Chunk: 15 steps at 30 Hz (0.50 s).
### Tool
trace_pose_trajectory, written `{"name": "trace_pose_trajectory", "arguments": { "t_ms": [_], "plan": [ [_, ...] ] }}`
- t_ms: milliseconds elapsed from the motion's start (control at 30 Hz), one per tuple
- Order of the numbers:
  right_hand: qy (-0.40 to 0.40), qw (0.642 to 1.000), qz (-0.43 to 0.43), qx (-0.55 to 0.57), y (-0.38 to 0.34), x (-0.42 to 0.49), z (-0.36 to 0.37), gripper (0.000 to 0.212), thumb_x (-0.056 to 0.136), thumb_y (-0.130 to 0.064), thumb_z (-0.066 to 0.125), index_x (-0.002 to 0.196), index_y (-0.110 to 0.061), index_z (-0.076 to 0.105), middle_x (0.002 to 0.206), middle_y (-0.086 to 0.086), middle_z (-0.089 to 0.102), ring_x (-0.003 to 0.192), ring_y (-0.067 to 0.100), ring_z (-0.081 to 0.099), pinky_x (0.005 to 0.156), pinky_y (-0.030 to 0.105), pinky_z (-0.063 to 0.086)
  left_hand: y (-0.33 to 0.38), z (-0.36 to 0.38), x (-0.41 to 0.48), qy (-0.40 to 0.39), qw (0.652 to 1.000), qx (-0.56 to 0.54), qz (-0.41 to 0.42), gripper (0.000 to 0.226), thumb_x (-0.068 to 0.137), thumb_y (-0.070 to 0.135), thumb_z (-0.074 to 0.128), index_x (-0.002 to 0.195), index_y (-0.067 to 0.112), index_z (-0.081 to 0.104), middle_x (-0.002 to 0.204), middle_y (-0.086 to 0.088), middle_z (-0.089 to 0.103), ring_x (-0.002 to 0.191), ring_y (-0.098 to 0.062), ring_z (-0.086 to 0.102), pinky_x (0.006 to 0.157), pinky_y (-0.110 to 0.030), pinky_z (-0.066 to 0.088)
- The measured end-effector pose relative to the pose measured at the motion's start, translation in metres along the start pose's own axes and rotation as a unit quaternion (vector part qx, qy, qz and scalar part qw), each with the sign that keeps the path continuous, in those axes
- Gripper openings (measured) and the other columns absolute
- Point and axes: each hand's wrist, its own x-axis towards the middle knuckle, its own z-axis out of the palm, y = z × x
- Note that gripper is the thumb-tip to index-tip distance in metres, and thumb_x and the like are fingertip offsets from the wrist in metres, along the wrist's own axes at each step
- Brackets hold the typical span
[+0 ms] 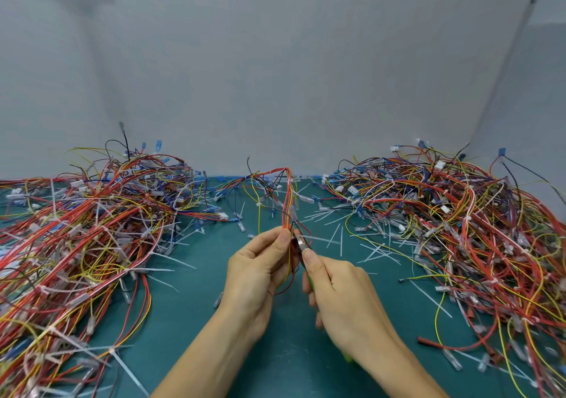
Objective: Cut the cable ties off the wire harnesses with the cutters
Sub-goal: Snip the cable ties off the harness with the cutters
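Left hand (257, 269) raised over the green table (275, 351), thumb and fingers pinching a wire harness (288, 201) of red, orange and yellow strands that rise and loop over. Right hand (340, 287) curled round the green-handled cutters (301, 243), steel tip touching the harness just beside the left thumb. Tangled harnesses in a left heap (85, 229) and a right heap (459, 220), with loose white cable ties (376, 250) scattered between.

Bare left hand (257, 275), right hand (340, 287), bare forearms, short nails
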Motion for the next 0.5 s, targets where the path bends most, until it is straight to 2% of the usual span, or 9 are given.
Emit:
{"name": "trace_pose_trajectory", "arguments": {
  "t_ms": [167,267,300,367,433,500],
  "plan": [
    [0.015,0.999,0.010,0.041,0.002,0.004,-0.004,0.047,0.095,-0.059,0.030,0.077,-0.026,0.058,0.064,0.007,0.062,0.056,0.025,0.060,0.063,0.046,0.055,0.010,-0.003,0.002,0.003,0.997,0.049,0.052,0.022,0.077,0.021,0.068,0.094,0.008,0.069,0.088,-0.004,0.075,0.078,-0.013,0.072,0.066,-0.022,0.058],
    [0.046,0.997,0.024,0.056,0.006,0.009,-0.008,0.046,0.097,-0.057,0.032,0.074,-0.027,0.058,0.060,0.003,0.060,0.058,0.026,0.060,0.064,0.047,0.054,0.017,-0.010,0.007,0.034,0.985,0.125,0.116,0.006,0.091,0.016,0.062,0.090,0.012,0.066,0.074,0.003,0.071,0.072,-0.008,0.069,0.063,-0.020,0.056],
    [0.058,0.996,0.028,0.053,0.008,0.011,-0.010,0.048,0.096,-0.058,0.031,0.072,-0.026,0.058,0.059,0.001,0.060,0.059,0.026,0.061,0.065,0.045,0.053,0.018,-0.013,0.009,0.041,0.974,0.171,0.140,0.007,0.093,0.014,0.061,0.089,0.013,0.066,0.070,0.006,0.069,0.069,-0.006,0.066,0.062,-0.020,0.056],
    [0.076,0.996,0.039,0.030,0.013,0.014,-0.015,0.055,0.094,-0.062,0.028,0.070,-0.021,0.056,0.061,0.001,0.060,0.061,0.025,0.062,0.067,0.043,0.052,0.020,-0.019,0.013,0.031,0.939,0.289,0.183,0.010,0.093,0.015,0.062,0.085,0.016,0.067,0.066,0.010,0.067,0.066,-0.004,0.063,0.062,-0.020,0.055],
    [0.090,0.994,0.060,0.013,0.017,0.018,-0.019,0.056,0.093,-0.063,0.027,0.071,-0.019,0.055,0.063,0.001,0.061,0.064,0.026,0.063,0.070,0.043,0.052,0.019,-0.023,0.015,-0.008,0.874,0.442,0.203,0.009,0.088,0.023,0.069,0.079,0.022,0.071,0.068,0.014,0.069,0.065,-0.003,0.062,0.066,-0.019,0.052],
    [0.095,0.991,0.091,0.029,0.023,0.023,-0.021,0.052,0.095,-0.060,0.031,0.070,-0.021,0.057,0.066,0.000,0.062,0.069,0.029,0.064,0.073,0.046,0.053,0.017,-0.026,0.014,-0.048,0.807,0.558,0.188,0.008,0.079,0.034,0.076,0.075,0.028,0.072,0.070,0.019,0.069,0.064,0.001,0.061,0.065,-0.016,0.048]
  ]
}}
